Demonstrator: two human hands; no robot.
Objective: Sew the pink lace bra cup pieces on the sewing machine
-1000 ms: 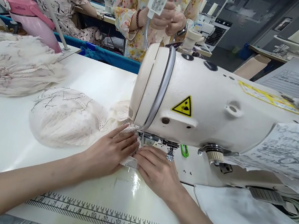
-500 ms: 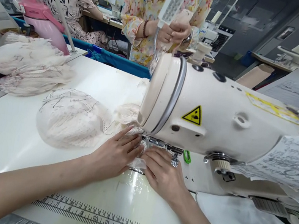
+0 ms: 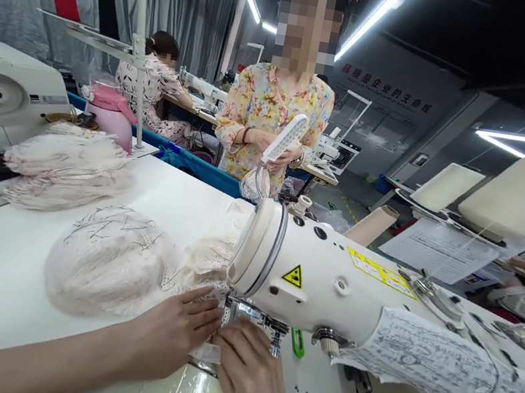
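Note:
A white sewing machine (image 3: 312, 259) stands over pale lace fabric (image 3: 204, 259), part of which runs beneath its presser foot (image 3: 235, 308). My left hand (image 3: 178, 327) lies on that fabric left of the foot, fingers stretched forward. Just in front of the foot, my right hand (image 3: 248, 363) has its fingers bent and close together at the edge of the lace; its fingertips are partly hidden. Joined to the lace at left is a rounded, gathered pale piece (image 3: 108, 264) with dark loose threads on top.
A pile of pale ruffled pieces (image 3: 69, 169) lies at back left, beside a pink jug (image 3: 109, 115). A green thread snipper (image 3: 297, 343) rests behind the machine's foot. A person in a floral shirt (image 3: 277, 111) stands across the table, holding pale cloth; another person (image 3: 153, 82) sits behind.
The view has tilted upward, showing the standing person's upper body and ceiling lights. Both hands stay by the presser foot on the lace, with little visible movement.

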